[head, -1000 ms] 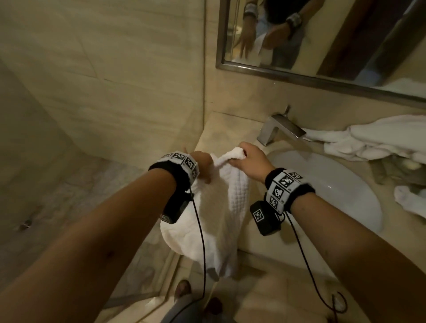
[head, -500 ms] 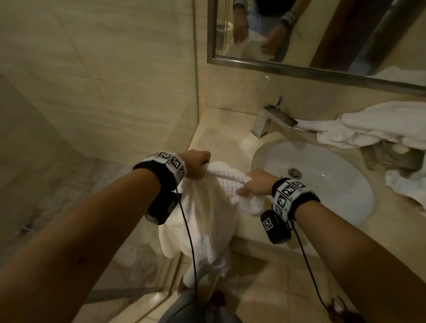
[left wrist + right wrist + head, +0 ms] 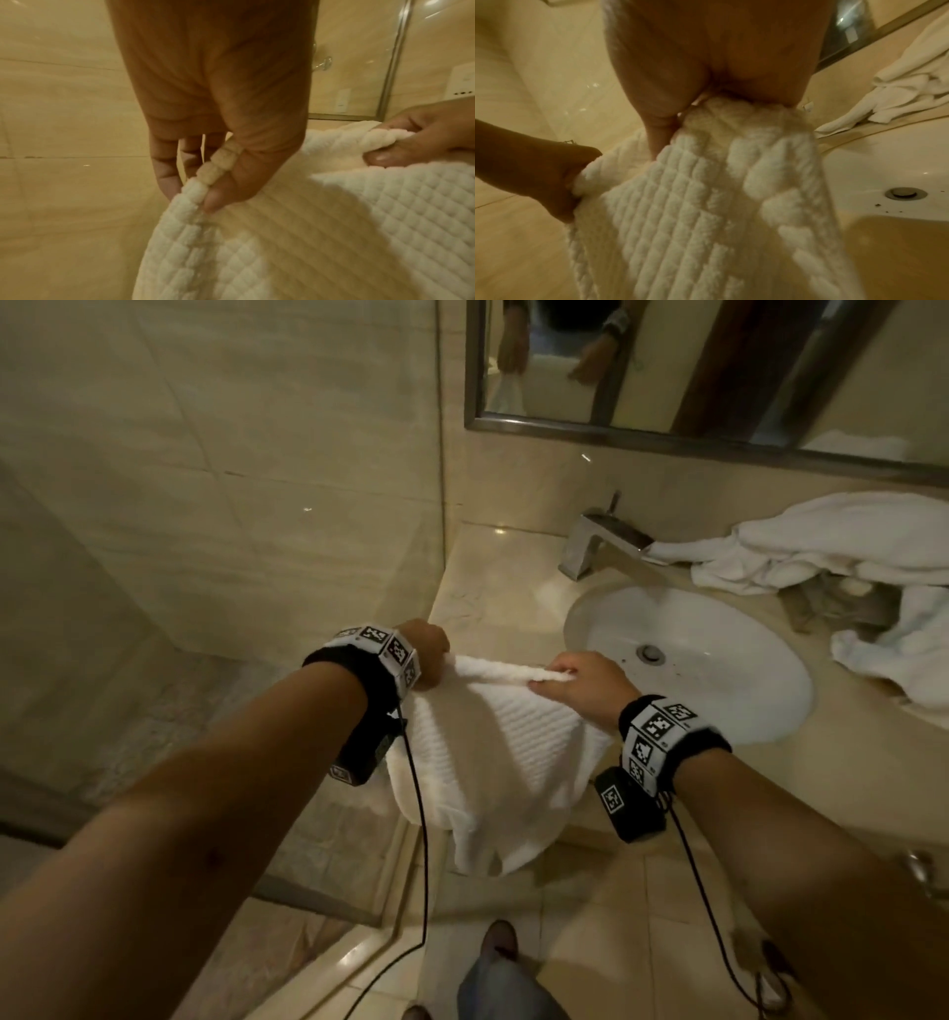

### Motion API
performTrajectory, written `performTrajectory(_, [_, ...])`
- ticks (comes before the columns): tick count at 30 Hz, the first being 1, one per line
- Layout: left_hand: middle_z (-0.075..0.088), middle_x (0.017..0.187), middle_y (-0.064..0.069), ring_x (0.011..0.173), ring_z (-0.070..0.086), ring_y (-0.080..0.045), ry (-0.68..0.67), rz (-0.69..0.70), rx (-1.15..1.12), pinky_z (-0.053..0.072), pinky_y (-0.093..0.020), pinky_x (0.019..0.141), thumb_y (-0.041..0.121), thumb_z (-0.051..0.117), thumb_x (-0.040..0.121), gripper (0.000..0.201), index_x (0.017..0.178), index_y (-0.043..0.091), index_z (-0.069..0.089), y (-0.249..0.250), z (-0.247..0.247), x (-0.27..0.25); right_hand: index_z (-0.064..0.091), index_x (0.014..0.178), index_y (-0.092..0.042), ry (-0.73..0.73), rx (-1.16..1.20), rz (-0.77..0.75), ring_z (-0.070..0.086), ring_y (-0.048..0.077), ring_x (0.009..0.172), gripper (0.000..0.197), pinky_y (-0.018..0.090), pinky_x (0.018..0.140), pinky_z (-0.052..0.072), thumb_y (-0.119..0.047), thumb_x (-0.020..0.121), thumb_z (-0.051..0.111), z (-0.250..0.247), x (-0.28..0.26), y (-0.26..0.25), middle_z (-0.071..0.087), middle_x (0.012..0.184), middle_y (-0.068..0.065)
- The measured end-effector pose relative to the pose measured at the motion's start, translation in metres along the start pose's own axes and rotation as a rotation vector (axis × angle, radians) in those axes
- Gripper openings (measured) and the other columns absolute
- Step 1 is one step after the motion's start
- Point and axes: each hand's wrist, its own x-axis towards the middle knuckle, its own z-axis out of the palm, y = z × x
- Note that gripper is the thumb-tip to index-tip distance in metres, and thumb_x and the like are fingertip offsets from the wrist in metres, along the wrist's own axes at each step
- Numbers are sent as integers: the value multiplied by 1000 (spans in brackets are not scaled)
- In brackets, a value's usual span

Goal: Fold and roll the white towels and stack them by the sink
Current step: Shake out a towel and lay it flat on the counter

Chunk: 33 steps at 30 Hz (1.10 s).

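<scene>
A white waffle-textured towel (image 3: pixel 506 752) hangs in front of the counter edge, stretched between both hands. My left hand (image 3: pixel 429 649) pinches its top left corner between thumb and fingers; the left wrist view shows that hand (image 3: pixel 205 190) on the towel (image 3: pixel 321 233). My right hand (image 3: pixel 570 677) grips the top edge further right, over the left rim of the sink (image 3: pixel 760 711). In the right wrist view the right hand (image 3: pixel 680 117) holds bunched towel (image 3: pixel 706 213) against its palm. A heap of loose white towels (image 3: pixel 832 541) lies on the counter right of the faucet.
A chrome faucet (image 3: pixel 595 541) stands behind the white basin. The beige counter (image 3: pixel 498 588) meets a tiled wall on the left, and a mirror (image 3: pixel 719 367) hangs above. More white cloth (image 3: pixel 904 649) lies at the counter's right. Tiled floor lies below.
My hands have moved apart, drawing the towel's top edge out straight between them. The right hand has shifted right, toward the sink; the towel now hangs wider.
</scene>
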Motion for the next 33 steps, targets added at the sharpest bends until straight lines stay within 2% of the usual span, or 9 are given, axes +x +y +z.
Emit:
performTrajectory(4, [66, 107, -14, 98, 65, -32, 112, -23, 136, 50, -33, 75, 17, 55, 89, 23, 104, 4, 67, -2, 3, -26, 71, 93, -10, 60, -89, -4, 63, 23, 87, 25, 25, 67, 40, -30, 79, 74, -3, -26, -20, 68, 90, 8])
performTrajectory(8, [63, 115, -16, 105, 62, -35, 220, -124, 181, 51, -36, 79, 21, 54, 93, 30, 114, 3, 63, -17, -2, -43, 64, 82, -9, 168, -363, 0, 61, 34, 91, 11, 26, 66, 34, -6, 87, 54, -11, -40, -30, 68, 94, 16])
performTrajectory(12, [62, 115, -20, 105, 61, -38, 280, -156, 189, 51, -38, 80, 3, 49, 91, 27, 113, -2, 63, -16, -7, -46, 66, 82, -13, 385, -435, 41, 60, 36, 93, 18, 29, 68, 40, -9, 89, 50, -5, -41, -26, 68, 91, 13])
performTrajectory(16, [63, 116, -20, 106, 62, -37, 308, -153, 137, 50, -38, 81, 4, 48, 92, 27, 114, -2, 63, -16, -21, -29, 69, 87, -20, 532, -438, 129, 59, 34, 95, 23, 37, 77, 47, -16, 93, 48, -13, -26, -22, 68, 89, 7])
performTrajectory(21, [64, 114, -20, 105, 62, -36, 247, -173, 12, 49, -36, 79, 10, 50, 94, 24, 111, -1, 65, -26, -27, 21, 72, 94, -9, 414, -279, 174, 67, 29, 90, 19, 36, 82, 55, -6, 75, 75, -17, 20, -9, 73, 93, 11])
performTrajectory(24, [65, 109, -15, 96, 64, -33, 146, -241, -131, 50, -34, 74, 17, 57, 90, 11, 89, 8, 63, -40, -26, 60, 68, 98, -11, 340, -310, 225, 64, 25, 99, 35, 29, 85, 50, -31, 73, 80, -18, 64, 5, 68, 104, 6])
performTrajectory(27, [63, 84, -10, 78, 60, -29, 50, -319, -186, 54, -35, 74, 28, 65, 84, 24, 67, 15, 54, -58, -18, 113, 61, 124, -17, 220, -233, 286, 50, 24, 121, 56, 28, 96, 40, -53, 82, 65, -18, 108, 26, 54, 130, 8])
performTrajectory(29, [61, 78, -7, 75, 60, -28, -15, -360, -214, 54, -36, 73, 30, 62, 85, 25, 67, 14, 54, -65, -9, 147, 59, 128, -15, 193, -164, 330, 49, 23, 123, 56, 27, 96, 39, -49, 84, 66, -15, 132, 38, 53, 133, 7])
performTrajectory(33, [67, 98, -15, 86, 63, -31, -28, -376, -251, 44, -30, 66, 21, 52, 94, 26, 72, 7, 57, -59, -5, 189, 64, 115, -5, 158, -130, 383, 58, 25, 111, 45, 24, 82, 40, -33, 81, 76, -18, 178, 53, 63, 119, 9])
